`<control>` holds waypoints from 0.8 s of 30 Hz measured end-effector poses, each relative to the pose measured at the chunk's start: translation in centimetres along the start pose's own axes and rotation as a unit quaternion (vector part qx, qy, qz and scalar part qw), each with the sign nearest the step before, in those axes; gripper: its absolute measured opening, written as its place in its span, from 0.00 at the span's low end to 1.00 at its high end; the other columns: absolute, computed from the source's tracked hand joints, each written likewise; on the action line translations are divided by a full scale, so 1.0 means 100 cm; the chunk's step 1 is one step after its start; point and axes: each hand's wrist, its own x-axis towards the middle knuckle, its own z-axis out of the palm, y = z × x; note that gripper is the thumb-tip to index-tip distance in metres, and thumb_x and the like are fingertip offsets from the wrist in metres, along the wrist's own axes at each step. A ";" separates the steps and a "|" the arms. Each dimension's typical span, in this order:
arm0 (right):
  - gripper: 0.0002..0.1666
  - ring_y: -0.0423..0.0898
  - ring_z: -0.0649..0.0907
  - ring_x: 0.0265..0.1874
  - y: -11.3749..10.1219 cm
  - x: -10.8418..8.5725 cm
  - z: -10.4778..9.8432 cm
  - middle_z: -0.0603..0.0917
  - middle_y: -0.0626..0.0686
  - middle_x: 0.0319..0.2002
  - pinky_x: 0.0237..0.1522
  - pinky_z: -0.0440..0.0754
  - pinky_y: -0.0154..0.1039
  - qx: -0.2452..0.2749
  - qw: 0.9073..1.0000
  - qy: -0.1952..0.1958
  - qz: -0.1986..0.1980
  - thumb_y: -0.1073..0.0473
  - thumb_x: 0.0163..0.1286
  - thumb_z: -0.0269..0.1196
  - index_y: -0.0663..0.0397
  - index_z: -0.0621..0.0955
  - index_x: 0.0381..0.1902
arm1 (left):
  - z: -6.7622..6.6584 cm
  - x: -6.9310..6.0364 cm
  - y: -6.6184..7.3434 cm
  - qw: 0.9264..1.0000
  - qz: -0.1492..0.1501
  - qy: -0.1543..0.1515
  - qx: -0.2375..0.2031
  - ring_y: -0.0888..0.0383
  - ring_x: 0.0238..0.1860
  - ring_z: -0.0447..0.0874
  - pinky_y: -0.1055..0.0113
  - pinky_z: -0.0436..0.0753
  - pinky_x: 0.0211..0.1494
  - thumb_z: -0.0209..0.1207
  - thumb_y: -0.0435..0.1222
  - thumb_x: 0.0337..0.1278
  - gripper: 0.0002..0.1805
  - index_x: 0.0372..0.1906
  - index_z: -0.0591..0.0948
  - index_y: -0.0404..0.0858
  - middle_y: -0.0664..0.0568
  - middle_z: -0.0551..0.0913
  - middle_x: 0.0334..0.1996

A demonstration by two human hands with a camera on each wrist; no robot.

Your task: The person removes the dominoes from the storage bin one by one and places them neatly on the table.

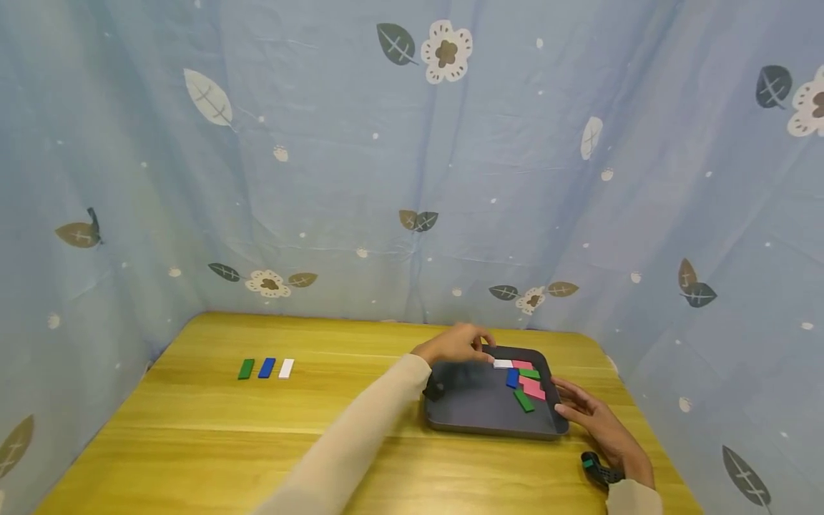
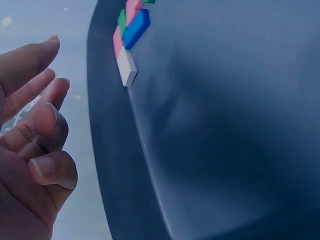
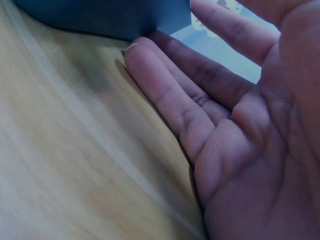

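A dark grey tray (image 1: 466,408) stands on the right part of the table. In its right half lie several small flat blocks: a white block (image 1: 503,363) by the far wall, a blue block (image 1: 512,378), pink blocks (image 1: 531,388) and green blocks (image 1: 523,400). Above the tray's far side hovers my left hand (image 1: 455,345), fingertips near the white block; the left wrist view shows its fingers loosely bent around nothing. At the tray's right wall, my right hand (image 1: 599,425) touches it with fairly straight fingers. In the right wrist view, its lower fingers rest along the tabletop.
On the left of the wooden table (image 1: 212,422), a green block (image 1: 246,369), a blue block (image 1: 267,368) and a white block (image 1: 286,368) lie in a spaced row. A light blue patterned curtain (image 1: 335,179) surrounds the table's back and sides.
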 end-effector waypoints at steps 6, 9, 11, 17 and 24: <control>0.39 0.62 0.71 0.70 -0.001 0.000 0.001 0.67 0.62 0.74 0.66 0.74 0.54 0.013 1.000 0.003 -0.001 0.50 0.76 0.65 0.41 0.64 0.80 | 0.011 0.011 0.002 1.000 -0.005 -0.014 -0.001 0.65 0.31 0.80 0.73 0.78 0.37 0.67 0.38 0.68 0.19 0.60 0.83 0.37 0.58 0.84 0.32; 0.39 0.61 0.71 0.69 0.000 0.001 0.002 0.68 0.61 0.74 0.65 0.74 0.54 0.014 1.000 0.010 -0.002 0.51 0.76 0.65 0.40 0.65 0.80 | 0.015 0.015 0.001 1.000 0.006 -0.013 0.012 0.65 0.31 0.80 0.73 0.78 0.37 0.68 0.38 0.67 0.20 0.60 0.83 0.36 0.57 0.84 0.32; 0.39 0.61 0.71 0.69 0.001 0.001 0.003 0.68 0.61 0.73 0.65 0.75 0.52 0.013 1.000 0.012 -0.001 0.51 0.75 0.66 0.39 0.66 0.79 | 0.019 0.016 0.000 1.000 0.010 -0.012 0.020 0.65 0.32 0.80 0.72 0.78 0.38 0.68 0.38 0.66 0.20 0.60 0.83 0.36 0.57 0.84 0.33; 0.39 0.60 0.72 0.69 0.004 0.000 0.006 0.69 0.60 0.73 0.65 0.75 0.51 0.014 1.000 0.007 0.004 0.50 0.75 0.66 0.39 0.66 0.79 | 0.033 0.015 -0.007 0.999 -0.001 -0.014 0.043 0.63 0.41 0.82 0.72 0.79 0.45 0.70 0.37 0.64 0.22 0.61 0.84 0.37 0.53 0.86 0.41; 0.38 0.60 0.70 0.70 0.002 -0.002 0.003 0.69 0.59 0.73 0.69 0.69 0.59 0.019 1.000 0.019 0.002 0.50 0.75 0.66 0.37 0.67 0.78 | 0.043 0.023 -0.003 0.998 -0.008 -0.028 0.064 0.56 0.57 0.83 0.68 0.80 0.55 0.70 0.37 0.64 0.27 0.67 0.80 0.38 0.48 0.85 0.56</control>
